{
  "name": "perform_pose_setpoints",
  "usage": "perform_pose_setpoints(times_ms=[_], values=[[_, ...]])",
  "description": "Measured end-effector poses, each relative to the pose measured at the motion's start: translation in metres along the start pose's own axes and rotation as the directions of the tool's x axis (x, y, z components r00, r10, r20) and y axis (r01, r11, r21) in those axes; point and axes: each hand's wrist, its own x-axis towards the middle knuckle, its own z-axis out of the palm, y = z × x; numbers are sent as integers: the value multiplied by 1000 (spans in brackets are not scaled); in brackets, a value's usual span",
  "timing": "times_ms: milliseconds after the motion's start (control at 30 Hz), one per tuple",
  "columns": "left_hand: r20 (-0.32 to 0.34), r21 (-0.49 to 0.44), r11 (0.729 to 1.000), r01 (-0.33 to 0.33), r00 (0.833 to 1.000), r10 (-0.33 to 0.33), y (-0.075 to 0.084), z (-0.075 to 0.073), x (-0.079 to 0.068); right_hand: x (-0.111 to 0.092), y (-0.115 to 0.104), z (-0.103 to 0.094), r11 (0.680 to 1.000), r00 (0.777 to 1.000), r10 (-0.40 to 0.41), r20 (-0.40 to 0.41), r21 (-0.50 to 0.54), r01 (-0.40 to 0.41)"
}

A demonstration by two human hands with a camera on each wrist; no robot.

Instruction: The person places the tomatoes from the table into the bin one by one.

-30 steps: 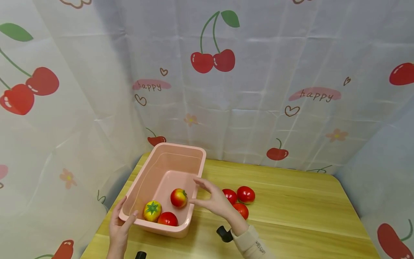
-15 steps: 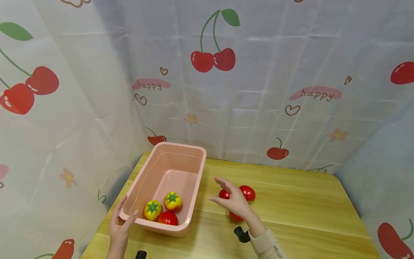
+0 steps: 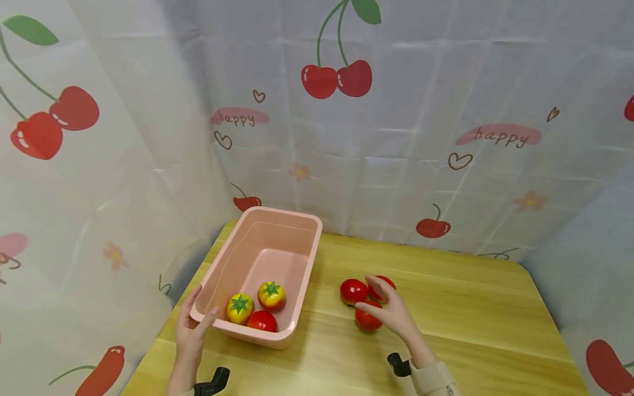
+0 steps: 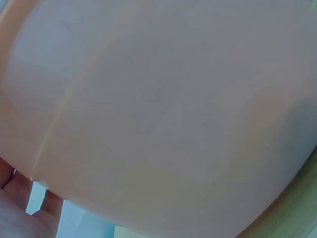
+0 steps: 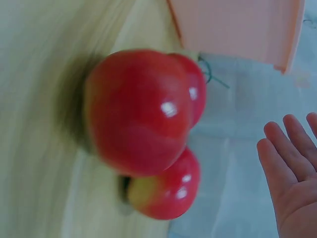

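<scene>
A pink plastic bin point(image 3: 309, 275) stands at the table's left. My left hand point(image 3: 190, 324) holds its near left corner, thumb at the rim and fingers along the outside; the left wrist view shows these fingers point(image 4: 49, 210) at the bin's edge. Inside lie two yellow-red tomatoes with green star tops, one left point(image 3: 240, 309) and one right point(image 3: 271, 296), plus a plain red one point(image 3: 262, 320). My right hand point(image 3: 393, 313), fingers and thumb spread, hovers over three red tomatoes on the table: a near one point(image 5: 138, 111), a left one point(image 3: 354, 291) and a partly covered far one point(image 3: 383, 286).
The light wood table point(image 3: 470, 308) extends to the right of the tomatoes. A white sheet printed with cherries point(image 3: 386, 154) hangs behind and on both sides. Black wrist mounts point(image 3: 213, 382) sit at both wrists.
My right hand has moved right from the bin to above the red tomatoes. The right yellow-red tomato in the bin has rolled, its green top now facing up. The left hand stays on the corner.
</scene>
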Motion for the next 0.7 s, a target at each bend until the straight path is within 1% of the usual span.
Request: perform_pose_setpoints(times_ms=[100, 167, 333, 400, 533, 567, 633, 667, 700], values=[[4, 8, 1000, 2, 1000, -2, 0, 0, 0, -5, 11, -2, 1000, 1000, 20, -17, -8, -20], [2, 17, 1000, 3, 1000, -3, 0, 0, 1, -8, 23, -2, 999, 999, 45, -23, -19, -45], [0, 31, 999, 4, 1000, -4, 2, -1, 0, -14, 48, -1, 996, 997, 62, -36, -63, -64], [2, 35, 999, 7, 1000, -7, 3, -1, 0, -16, 55, 0, 996, 997, 64, -47, -66, -67], [12, 37, 999, 6, 1000, -6, 3, -1, -1, -19, 65, 2, 992, 993, 100, -63, -73, -105], [20, 31, 999, -7, 1000, 6, 2, -2, 0, -20, 67, 2, 991, 992, 106, -69, -77, -112], [40, 30, 999, -36, 999, 35, -7, -8, 3, -22, 69, 3, 990, 991, 108, -73, -80, -114], [57, 27, 998, -54, 997, 52, -14, -12, 7, -22, 71, 3, 990, 991, 110, -77, -82, -116], [75, 16, 997, -79, 994, 78, -25, -18, 11, -23, 72, 4, 989, 991, 105, -85, -91, -112]])
